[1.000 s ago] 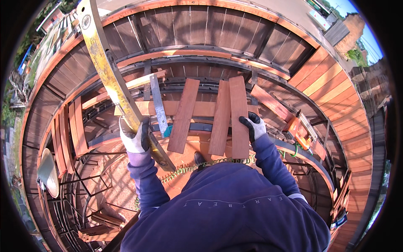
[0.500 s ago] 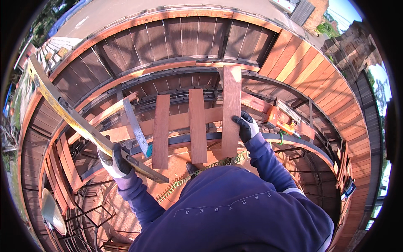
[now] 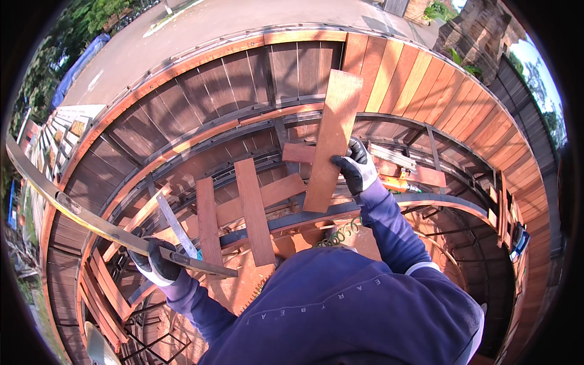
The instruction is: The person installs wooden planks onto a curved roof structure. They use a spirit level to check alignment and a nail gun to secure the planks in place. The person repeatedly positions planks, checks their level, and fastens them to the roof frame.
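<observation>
My left hand (image 3: 155, 260), in a white and dark glove, grips a long, worn yellow spirit level (image 3: 97, 222) that slants across the left side. My gloved right hand (image 3: 354, 165) holds a reddish wooden board (image 3: 331, 131), raised toward the outer planking. Between my hands, two short boards (image 3: 255, 216) (image 3: 208, 222) lie across a longer horizontal plank (image 3: 281, 188). A metal square (image 3: 173, 219) with a teal handle lies near my left hand. An orange power tool (image 3: 394, 182) rests just right of my right hand, partly behind it.
I am inside a curved timber-and-metal frame (image 3: 304, 50), with planked sections (image 3: 438, 82) and dark undersides. Spare slats (image 3: 109, 286) lean at left. A coiled green hose (image 3: 340, 234) hangs near my body. Pavement (image 3: 231, 15) and trees lie beyond the rim.
The board in my right hand has lifted away from the other two toward the outer rim. The level has tilted flatter and moved left. My view has shifted rightward.
</observation>
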The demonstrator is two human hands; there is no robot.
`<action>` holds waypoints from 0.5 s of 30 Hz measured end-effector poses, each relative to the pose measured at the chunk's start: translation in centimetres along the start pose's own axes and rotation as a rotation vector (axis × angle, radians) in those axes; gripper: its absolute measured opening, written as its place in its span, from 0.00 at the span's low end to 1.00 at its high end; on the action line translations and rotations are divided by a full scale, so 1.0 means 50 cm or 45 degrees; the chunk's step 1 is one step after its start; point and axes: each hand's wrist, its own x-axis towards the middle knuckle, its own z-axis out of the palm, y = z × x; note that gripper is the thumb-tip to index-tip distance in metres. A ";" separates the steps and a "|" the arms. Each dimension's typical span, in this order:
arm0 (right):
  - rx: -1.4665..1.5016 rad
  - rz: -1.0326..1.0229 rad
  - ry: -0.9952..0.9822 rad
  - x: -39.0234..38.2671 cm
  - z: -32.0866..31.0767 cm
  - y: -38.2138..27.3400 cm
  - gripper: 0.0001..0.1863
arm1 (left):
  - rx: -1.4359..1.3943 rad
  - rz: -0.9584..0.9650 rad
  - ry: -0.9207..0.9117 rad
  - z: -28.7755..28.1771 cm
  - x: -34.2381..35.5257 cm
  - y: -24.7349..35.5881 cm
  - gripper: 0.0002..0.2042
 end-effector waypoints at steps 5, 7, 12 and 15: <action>-0.113 0.093 0.054 0.081 -0.063 -0.075 0.19 | -0.005 0.066 -0.016 0.097 -0.010 -0.010 0.19; -0.098 0.155 0.098 0.101 -0.082 -0.109 0.16 | 0.005 0.126 -0.078 0.133 -0.015 -0.012 0.21; 0.025 0.114 0.141 0.181 -0.175 -0.100 0.16 | -0.014 0.126 -0.093 0.241 -0.051 0.007 0.25; 0.117 0.120 0.097 0.211 -0.206 -0.117 0.16 | -0.017 0.145 -0.128 0.284 -0.072 0.008 0.25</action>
